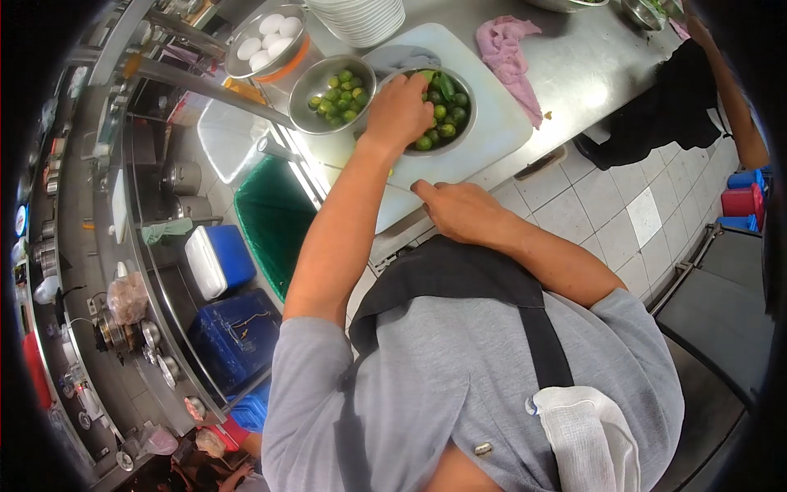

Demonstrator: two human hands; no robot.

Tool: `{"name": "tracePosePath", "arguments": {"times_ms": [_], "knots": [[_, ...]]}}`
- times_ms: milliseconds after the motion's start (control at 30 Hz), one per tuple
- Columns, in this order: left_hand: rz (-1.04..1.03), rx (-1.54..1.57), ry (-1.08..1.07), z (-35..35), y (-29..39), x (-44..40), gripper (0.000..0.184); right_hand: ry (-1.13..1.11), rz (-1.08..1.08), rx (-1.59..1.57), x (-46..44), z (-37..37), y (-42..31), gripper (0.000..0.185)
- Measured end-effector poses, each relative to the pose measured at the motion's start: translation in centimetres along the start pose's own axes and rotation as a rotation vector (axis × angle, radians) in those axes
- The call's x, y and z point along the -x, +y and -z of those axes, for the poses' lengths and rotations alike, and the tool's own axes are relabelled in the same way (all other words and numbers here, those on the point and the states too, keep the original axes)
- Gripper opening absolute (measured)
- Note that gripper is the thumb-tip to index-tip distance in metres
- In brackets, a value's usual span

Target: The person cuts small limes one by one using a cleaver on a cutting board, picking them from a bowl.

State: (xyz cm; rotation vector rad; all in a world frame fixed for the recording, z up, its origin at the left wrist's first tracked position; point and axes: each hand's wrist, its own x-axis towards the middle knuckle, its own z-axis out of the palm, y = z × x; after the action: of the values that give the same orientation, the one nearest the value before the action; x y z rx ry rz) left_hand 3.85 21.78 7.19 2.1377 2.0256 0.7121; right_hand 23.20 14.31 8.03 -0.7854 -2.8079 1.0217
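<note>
My left hand (399, 113) reaches over the rim of a metal bowl (464, 141) of whole green citrus fruits (447, 129), its fingers curled down among them and its fingertips hidden. To its left, a second metal bowl (299, 111) holds small green-yellow citrus pieces (338, 100). My right hand (455, 209) is closed at the near edge of the white cutting board (502, 123). From its fingers a thin knife (373, 180), seen nearly edge-on, points left over the board.
White plates (357, 18) and a bowl of eggs (270, 39) stand behind. A pink cloth (507, 53) lies on the steel counter (586, 70). A green-lined bin (275, 217) is below left. At the right, another person's arm (734, 107) shows.
</note>
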Motion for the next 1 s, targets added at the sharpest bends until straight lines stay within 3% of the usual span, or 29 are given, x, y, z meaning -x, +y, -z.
{"name": "tracePosePath", "arguments": {"times_ms": [133, 233, 333, 433, 567, 800, 1000], "knots": [[0.069, 0.068, -0.046, 0.5, 0.2, -0.5, 0.033, -0.01, 0.006, -0.009, 0.0, 0.1, 0.1, 0.025], [0.205, 0.344, -0.003, 1.9, 0.6, 0.3, 0.03, -0.01, 0.006, 0.008, 0.0, 0.2, 0.1, 0.025], [0.369, 1.227, 0.002, 4.2, 0.1, 3.1, 0.029, -0.007, -0.019, 0.015, 0.4, 0.4, -0.5, 0.025], [0.278, 1.71, 0.008, 6.9, -0.5, 7.1, 0.033, -0.004, -0.023, 0.013, 0.2, 0.2, -0.8, 0.025], [0.281, 1.903, 0.135, 9.2, -0.5, 11.1, 0.035, -0.042, -0.037, 0.02, 0.0, 0.5, -0.9, 0.023], [0.504, 1.298, 0.506, 7.7, -0.9, 17.6, 0.028, -0.16, -0.01, -0.111, -0.3, 1.5, 0.2, 0.025], [0.569, 0.618, 0.486, 1.2, -2.8, 20.2, 0.024, -0.022, -0.06, -0.097, -0.6, 2.3, 0.1, 0.029]]}}
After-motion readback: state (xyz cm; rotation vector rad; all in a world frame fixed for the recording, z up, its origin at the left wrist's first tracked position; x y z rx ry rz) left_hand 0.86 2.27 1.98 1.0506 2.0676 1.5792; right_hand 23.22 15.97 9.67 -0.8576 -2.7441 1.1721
